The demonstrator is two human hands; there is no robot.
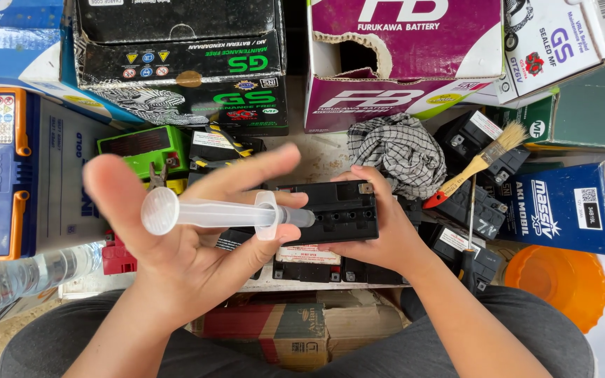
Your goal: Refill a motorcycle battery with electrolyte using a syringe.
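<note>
My left hand (197,231) holds a clear plastic syringe (211,212) between its fingers, the plunger end near my thumb at the left. The syringe tip points right and rests against the top of a small black battery (337,210). My right hand (379,231) grips that battery from its right side and underneath, holding it over my lap. A row of small round holes shows along the battery's top face.
Several more black batteries (467,210) lie to the right, with a paintbrush (481,162), a screwdriver (469,245) and a checked cloth (397,152). Battery boxes (197,77) line the back. An orange bowl (561,280) sits at right, a clear bottle (29,276) at left.
</note>
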